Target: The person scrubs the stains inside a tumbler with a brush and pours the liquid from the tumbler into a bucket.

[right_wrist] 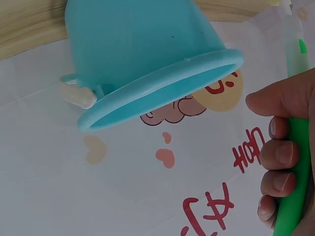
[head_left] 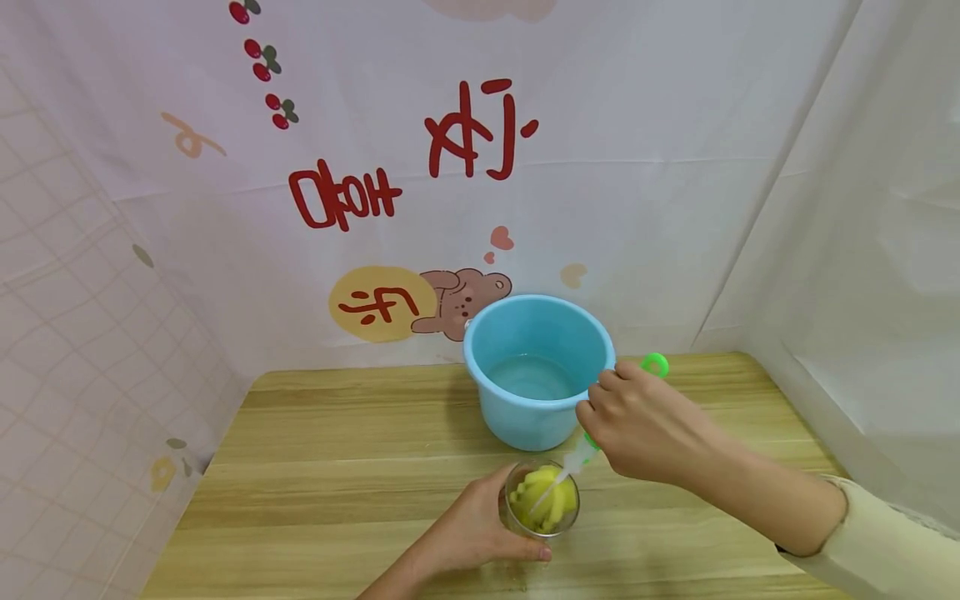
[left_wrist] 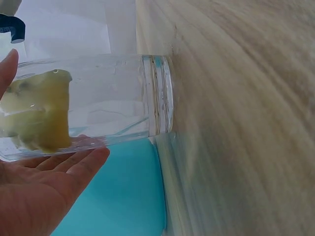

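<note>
My left hand [head_left: 480,521] holds a clear drinking glass [left_wrist: 108,98], thumb on one side and fingers along the other. The glass's base is right at the tabletop in the left wrist view. Inside the glass, near its mouth, sits the yellow sponge head [head_left: 551,500] of a cup brush. My right hand [head_left: 637,417] grips the brush's green handle [right_wrist: 294,196], fingers wrapped round it. The handle slants up and right from the glass, and its green ring end [head_left: 656,365] sticks out above the hand.
A light blue bucket [head_left: 538,425] with water [head_left: 531,377] in it stands behind the glass, close to my right hand. Under everything is a wood-grain table [head_left: 337,467]. A white printed cloth [head_left: 637,108] hangs behind the table's back edge.
</note>
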### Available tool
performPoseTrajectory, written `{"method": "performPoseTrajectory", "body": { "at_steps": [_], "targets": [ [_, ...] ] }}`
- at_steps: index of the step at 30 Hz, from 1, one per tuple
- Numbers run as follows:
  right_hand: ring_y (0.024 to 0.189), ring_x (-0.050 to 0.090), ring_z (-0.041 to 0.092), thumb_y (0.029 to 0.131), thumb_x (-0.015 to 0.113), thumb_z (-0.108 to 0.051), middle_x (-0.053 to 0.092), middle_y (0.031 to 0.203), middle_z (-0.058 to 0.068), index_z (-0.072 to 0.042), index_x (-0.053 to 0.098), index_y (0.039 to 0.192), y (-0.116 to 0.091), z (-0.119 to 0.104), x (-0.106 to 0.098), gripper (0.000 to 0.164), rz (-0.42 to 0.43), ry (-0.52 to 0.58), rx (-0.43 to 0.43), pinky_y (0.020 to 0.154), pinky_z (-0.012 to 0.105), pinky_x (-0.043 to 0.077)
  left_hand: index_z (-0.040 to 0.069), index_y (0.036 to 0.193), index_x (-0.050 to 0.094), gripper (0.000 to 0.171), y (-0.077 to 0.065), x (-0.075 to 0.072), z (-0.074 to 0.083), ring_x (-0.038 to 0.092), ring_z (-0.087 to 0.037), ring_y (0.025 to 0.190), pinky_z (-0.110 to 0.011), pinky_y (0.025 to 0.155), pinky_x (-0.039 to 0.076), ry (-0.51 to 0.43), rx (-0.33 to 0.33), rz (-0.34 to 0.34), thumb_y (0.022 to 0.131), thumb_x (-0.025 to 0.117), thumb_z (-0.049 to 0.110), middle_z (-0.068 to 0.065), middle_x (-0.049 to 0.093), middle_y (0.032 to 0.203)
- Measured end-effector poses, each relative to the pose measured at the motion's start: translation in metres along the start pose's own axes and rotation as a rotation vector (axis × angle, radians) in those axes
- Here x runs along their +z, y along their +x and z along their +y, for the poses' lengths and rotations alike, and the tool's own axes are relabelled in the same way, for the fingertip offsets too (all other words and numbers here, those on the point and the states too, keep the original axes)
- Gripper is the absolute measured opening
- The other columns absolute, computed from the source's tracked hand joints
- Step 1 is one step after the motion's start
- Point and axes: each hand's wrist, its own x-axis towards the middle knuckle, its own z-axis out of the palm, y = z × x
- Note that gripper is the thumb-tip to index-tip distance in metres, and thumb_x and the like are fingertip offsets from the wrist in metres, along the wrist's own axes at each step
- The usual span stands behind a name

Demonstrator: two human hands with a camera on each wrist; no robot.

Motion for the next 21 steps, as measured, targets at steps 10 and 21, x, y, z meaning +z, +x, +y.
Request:
{"method": "performPoseTrajectory", "body": {
  "at_steps": [10,21],
  "targets": [
    [0.059,0.024,0.016,0.080,0.052,0.003,0.028,0.059,0.002,-0.009,0.037,0.066,0.010,-0.006,0.002,0.024,-0.059,-0.167,-0.168,0.062,0.028,0.027,0.031,0.139,0.057,0.074,0.001,-0.001,0.000,0.060,-0.007,0.116,-0.028,0.102,0.049,0.000,-0.017,-0.009,0.076,0.097,0.035,0.014,0.064,0.127],
    [0.058,0.031,0.017,0.078,0.069,-0.005,0.038,0.058,0.003,-0.012,0.047,0.068,0.015,-0.020,0.015,0.025,-0.126,-0.253,-0.244,0.064,0.029,0.027,0.030,0.137,0.058,0.072,-0.001,-0.002,-0.001,0.060,-0.007,0.115,-0.028,0.102,0.049,-0.004,0.004,-0.009,0.076,0.096,0.039,0.015,0.065,0.126]
  ]
}}
